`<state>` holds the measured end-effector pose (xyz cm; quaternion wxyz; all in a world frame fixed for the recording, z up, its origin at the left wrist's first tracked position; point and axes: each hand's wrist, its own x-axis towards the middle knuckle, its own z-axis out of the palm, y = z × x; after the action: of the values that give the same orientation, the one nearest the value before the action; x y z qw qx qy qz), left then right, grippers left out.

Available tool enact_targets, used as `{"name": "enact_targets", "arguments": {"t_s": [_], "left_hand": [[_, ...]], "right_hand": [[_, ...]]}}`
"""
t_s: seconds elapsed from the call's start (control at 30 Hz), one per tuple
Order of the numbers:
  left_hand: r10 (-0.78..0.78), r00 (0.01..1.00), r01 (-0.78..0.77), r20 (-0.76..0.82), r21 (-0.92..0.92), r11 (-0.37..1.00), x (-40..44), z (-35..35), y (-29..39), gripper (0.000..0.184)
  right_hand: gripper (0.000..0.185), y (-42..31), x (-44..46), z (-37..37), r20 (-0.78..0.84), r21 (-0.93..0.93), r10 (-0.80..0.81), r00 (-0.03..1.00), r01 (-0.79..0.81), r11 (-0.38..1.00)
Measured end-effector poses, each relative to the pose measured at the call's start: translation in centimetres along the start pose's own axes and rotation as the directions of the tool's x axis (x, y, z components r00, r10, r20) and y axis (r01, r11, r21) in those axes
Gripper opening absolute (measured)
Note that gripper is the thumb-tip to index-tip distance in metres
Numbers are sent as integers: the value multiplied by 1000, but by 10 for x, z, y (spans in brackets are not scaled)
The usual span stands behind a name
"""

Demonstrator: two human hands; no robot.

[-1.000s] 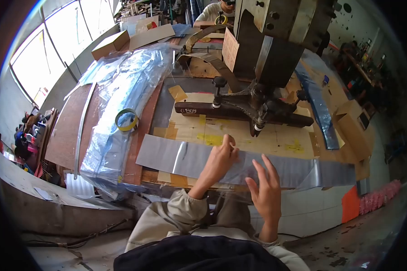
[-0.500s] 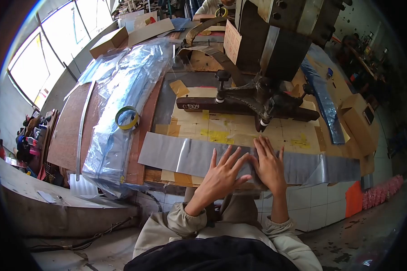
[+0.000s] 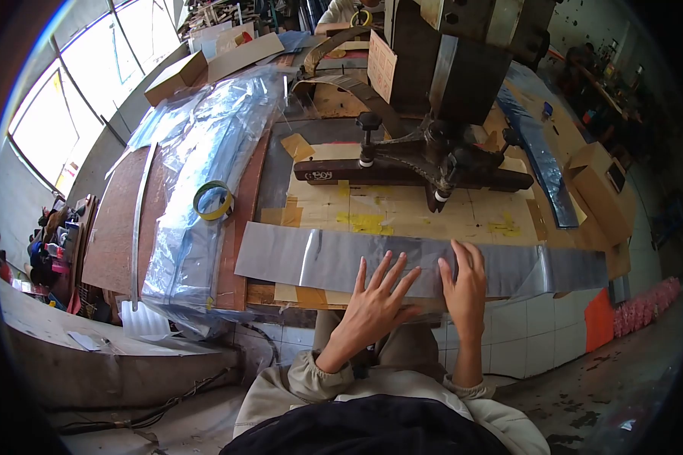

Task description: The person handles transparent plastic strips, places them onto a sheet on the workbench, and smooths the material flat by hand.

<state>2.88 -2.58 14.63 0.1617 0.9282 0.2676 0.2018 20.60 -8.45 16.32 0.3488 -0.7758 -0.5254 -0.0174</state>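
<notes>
A long grey, shiny plastic-like strip lies crosswise along the near edge of the work board. My left hand rests over the strip's middle with its fingers spread. To the right of it, my right hand is on the strip, fingers stretched forward and the thumb apart. Neither hand grips anything. Beyond the strip, a dark metal press fixture with a crossbar stands over the board, which has yellow tape patches on it.
Clear plastic sheeting covers the left side, with a tape roll on top. A blue wrapped strip and an open cardboard box lie at the right. At the back sits another person.
My right hand has moved right, away from my left hand, and turned more sideways. My left hand stays nearly in place, and the camera view has shifted slightly.
</notes>
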Motion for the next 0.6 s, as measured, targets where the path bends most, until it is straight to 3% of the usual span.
{"name": "enact_targets", "arguments": {"t_s": [0.1, 0.17, 0.23, 0.33, 0.43, 0.47, 0.57, 0.6], "left_hand": [[-14, 1000, 14, 3, -21, 1000, -8, -2, 9, 68], [-32, 999, 32, -2, -53, 998, -12, -5, 16, 67], [-57, 998, 55, -19, -108, 993, -15, -6, 23, 65], [-156, 978, 108, -139, -299, 948, -18, -5, 23, 61], [-334, 936, 221, -114, -549, 806, -17, -11, 26, 59], [-336, 936, 232, -110, -524, 819, -16, -12, 25, 57], [-366, 930, 189, 34, -897, 399, -7, -13, 21, 53], [-383, 923, 102, -38, -935, 339, -2, -16, 25, 52]], "right_hand": [[45, -4, -26, 4, -149, -57, 36, 988, -45, 997], [45, 0, -31, 4, -83, 221, 171, 982, -150, 964], [43, -3, -29, -2, 46, 484, 295, 954, -280, 829], [43, 2, -26, -8, -100, 441, 221, 970, -156, 884], [43, 7, -25, -23, -9, 502, 196, 981, -165, 849], [41, 2, -23, -32, 90, 644, 203, 975, -212, 735], [43, -13, -25, -45, 100, 851, 65, 993, -119, 511], [41, -7, -29, -47, 119, 854, -29, 992, -88, 514]]}}
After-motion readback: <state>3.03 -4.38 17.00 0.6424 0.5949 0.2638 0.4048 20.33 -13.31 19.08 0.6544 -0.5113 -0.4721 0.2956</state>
